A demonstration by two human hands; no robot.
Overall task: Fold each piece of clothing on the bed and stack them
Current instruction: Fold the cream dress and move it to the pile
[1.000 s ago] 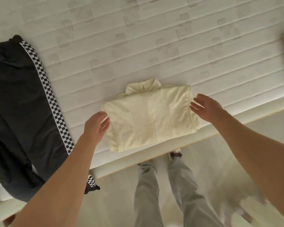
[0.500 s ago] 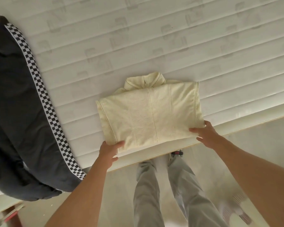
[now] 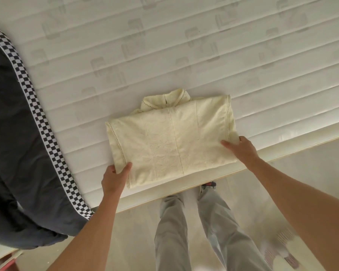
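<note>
The folded cream top [image 3: 172,141] lay flat on the bed [image 3: 164,55], close to its near edge, collar end pointing away from the person. The left hand [image 3: 114,178] pinched the top's near left corner, thumb on the upper face and the other fingers hidden under or behind the cloth. The right hand [image 3: 241,148] held the near right corner in the same way, thumb laid on top along the beaded side seam, so each grip was closed on fabric, not spread.

The step in hand looked like lifting or sliding the finished bundle towards wherever the stack would go, though no stack showed in view. To do it well, the person probably needed to gather every layer at each corner, not only the top one, or the fold would fall open as it rose. Keeping both hands level and moving together would have held the rectangle taut and square. A slack middle would let the tucked sleeves slip out. The bundle sat near the bed edge, so any drag was better directed away from it.

The dark trousers [image 3: 14,153] with the checkered stripe [image 3: 41,122] lay unfolded to the left, well apart from the top, partly hanging off the bed, and were likely next.
</note>
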